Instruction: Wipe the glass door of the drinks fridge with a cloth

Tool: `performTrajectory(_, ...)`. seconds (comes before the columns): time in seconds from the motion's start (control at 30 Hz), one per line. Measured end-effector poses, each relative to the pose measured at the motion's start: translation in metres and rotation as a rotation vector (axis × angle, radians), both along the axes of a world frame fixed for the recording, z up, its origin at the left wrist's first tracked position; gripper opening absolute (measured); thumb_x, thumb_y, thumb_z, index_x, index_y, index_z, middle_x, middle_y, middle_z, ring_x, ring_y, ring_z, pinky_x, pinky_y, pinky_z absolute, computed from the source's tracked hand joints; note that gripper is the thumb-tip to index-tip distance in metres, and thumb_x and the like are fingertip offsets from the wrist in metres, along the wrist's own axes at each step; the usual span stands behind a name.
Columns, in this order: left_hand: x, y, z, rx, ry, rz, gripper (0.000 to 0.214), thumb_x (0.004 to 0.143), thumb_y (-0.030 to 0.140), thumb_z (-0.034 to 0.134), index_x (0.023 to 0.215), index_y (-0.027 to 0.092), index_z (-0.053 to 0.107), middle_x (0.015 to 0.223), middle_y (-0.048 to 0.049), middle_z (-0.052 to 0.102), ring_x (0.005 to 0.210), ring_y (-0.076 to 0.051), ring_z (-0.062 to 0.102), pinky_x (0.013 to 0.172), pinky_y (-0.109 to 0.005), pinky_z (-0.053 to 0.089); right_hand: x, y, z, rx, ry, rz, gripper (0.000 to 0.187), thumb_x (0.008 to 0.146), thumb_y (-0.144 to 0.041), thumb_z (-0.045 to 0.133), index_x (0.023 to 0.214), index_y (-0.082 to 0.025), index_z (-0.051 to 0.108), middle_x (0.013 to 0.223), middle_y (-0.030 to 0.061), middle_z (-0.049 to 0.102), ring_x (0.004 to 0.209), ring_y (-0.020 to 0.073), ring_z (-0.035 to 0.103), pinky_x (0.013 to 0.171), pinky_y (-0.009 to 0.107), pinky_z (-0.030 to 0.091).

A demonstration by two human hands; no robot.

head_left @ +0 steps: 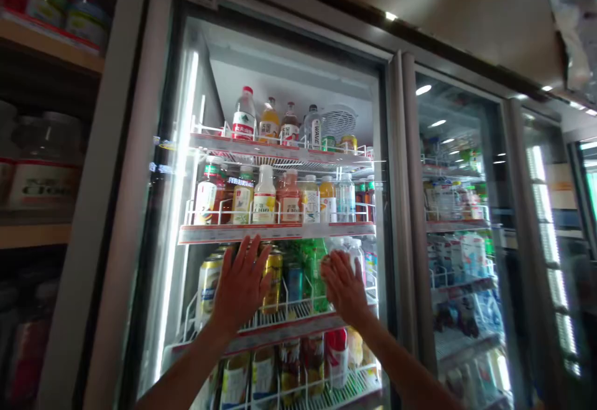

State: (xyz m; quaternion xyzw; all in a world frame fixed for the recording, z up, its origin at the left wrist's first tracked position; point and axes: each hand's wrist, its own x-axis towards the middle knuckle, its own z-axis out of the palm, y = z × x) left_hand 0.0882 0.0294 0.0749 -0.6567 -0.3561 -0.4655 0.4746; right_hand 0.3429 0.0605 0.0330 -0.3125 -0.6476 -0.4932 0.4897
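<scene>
My left hand [241,287] is raised with its fingers spread, palm toward the drinks fridge [396,223]. It holds nothing and covers part of the third shelf, between a pale can [209,285] and a gold can [273,279]. To the right, my right hand [344,285] is up too, its fingers extended and leaning left, in front of a green bottle [318,273]. Nothing shows in its grasp. Reflections lie on the glass at the fridge's left side. Whether either hand touches glass, I cannot tell.
Bottles, including a white-capped one [264,195], stand behind the wire rail of the second shelf [280,232]. More bottles, one red-capped [244,114], fill the top shelf. A second glass-fronted fridge [459,223] is at right. Jars [44,167] stand on dark shelving at left.
</scene>
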Motion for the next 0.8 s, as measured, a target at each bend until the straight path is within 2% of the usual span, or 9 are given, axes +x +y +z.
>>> performTrajectory(0.13,-0.001,0.001,0.001,0.028,-0.006,-0.007,0.054,0.087,0.039,0.047,0.137,0.022,0.037,0.144,-0.0127,0.037,0.140,-0.024,0.018,0.114,-0.048,0.009,0.034,0.020,0.059,0.056,0.262,-0.124,0.038,0.090,-0.025,0.039,0.127,-0.021,0.049,0.135,0.0123,0.049,0.133,0.0233,0.034,0.109,0.048,0.023)
performTrajectory(0.2,-0.001,0.000,0.001,0.048,0.005,-0.001,0.055,0.087,0.038,0.047,0.138,0.022,0.034,0.143,-0.0122,0.037,0.140,-0.023,0.018,0.114,-0.047,0.010,0.048,0.026,0.075,0.071,0.387,-0.146,0.039,0.092,-0.028,0.036,0.129,-0.022,0.048,0.136,0.0129,0.048,0.131,0.0239,0.038,0.107,0.049,0.026)
performTrajectory(0.27,-0.002,-0.001,0.000,0.068,0.027,0.022,0.055,0.087,0.034,0.047,0.138,0.022,0.034,0.142,-0.0127,0.039,0.139,-0.023,0.019,0.114,-0.047,0.011,0.059,0.029,0.071,0.041,0.469,-0.146,0.042,0.092,-0.030,0.033,0.132,-0.021,0.045,0.137,0.0146,0.046,0.131,0.0259,0.037,0.104,0.052,0.030)
performTrajectory(0.37,-0.005,-0.005,0.005,0.082,0.069,0.055,0.050,0.086,0.030,0.045,0.135,0.021,0.039,0.139,-0.0130,0.044,0.138,-0.024,0.023,0.113,-0.046,0.014,0.071,0.031,0.046,0.006,0.481,-0.128,0.044,0.093,-0.031,0.032,0.134,-0.020,0.041,0.138,0.0168,0.044,0.133,0.0282,0.035,0.101,0.055,0.033)
performTrajectory(0.47,-0.008,-0.012,0.031,0.098,0.073,0.059,0.044,0.086,0.031,0.044,0.129,0.020,0.045,0.134,-0.0117,0.049,0.134,-0.024,0.033,0.112,-0.045,0.019,0.081,0.037,0.049,0.055,0.437,-0.087,0.043,0.092,-0.032,0.033,0.132,-0.019,0.043,0.136,0.0168,0.045,0.132,0.0275,0.035,0.101,0.054,0.035)
performTrajectory(0.53,-0.010,-0.014,0.060,0.100,0.007,0.082,0.041,0.088,0.032,0.041,0.125,0.018,0.048,0.135,-0.0125,0.048,0.132,-0.025,0.035,0.110,-0.046,0.022,0.089,0.042,0.078,0.084,0.476,-0.059,0.042,0.092,-0.032,0.033,0.128,-0.016,0.047,0.134,0.0171,0.047,0.131,0.0269,0.036,0.101,0.052,0.037)
performTrajectory(0.67,-0.021,-0.012,0.114,0.098,-0.154,0.137,0.047,0.090,0.038,0.036,0.131,0.015,0.043,0.145,-0.0142,0.034,0.137,-0.029,0.024,0.110,-0.052,0.018,0.105,0.049,0.158,0.050,0.517,0.002,0.044,0.091,-0.031,0.030,0.124,-0.010,0.049,0.125,0.0173,0.053,0.127,0.0249,0.040,0.104,0.050,0.036)
performTrajectory(0.73,-0.028,-0.007,0.127,0.108,-0.203,0.134,0.052,0.090,0.040,0.035,0.135,0.015,0.038,0.147,-0.0148,0.029,0.139,-0.029,0.019,0.111,-0.053,0.015,0.101,0.049,0.188,0.046,0.528,0.021,0.045,0.090,-0.028,0.028,0.124,-0.007,0.048,0.125,0.0192,0.052,0.126,0.0260,0.039,0.104,0.052,0.034)
performTrajectory(0.8,-0.033,-0.002,0.129,0.117,-0.229,0.127,0.054,0.090,0.040,0.035,0.137,0.014,0.036,0.147,-0.0160,0.028,0.139,-0.030,0.017,0.111,-0.054,0.013,0.081,0.047,0.203,0.058,0.537,0.024,0.045,0.089,-0.026,0.029,0.125,-0.006,0.046,0.129,0.0204,0.048,0.128,0.0275,0.035,0.104,0.055,0.032)
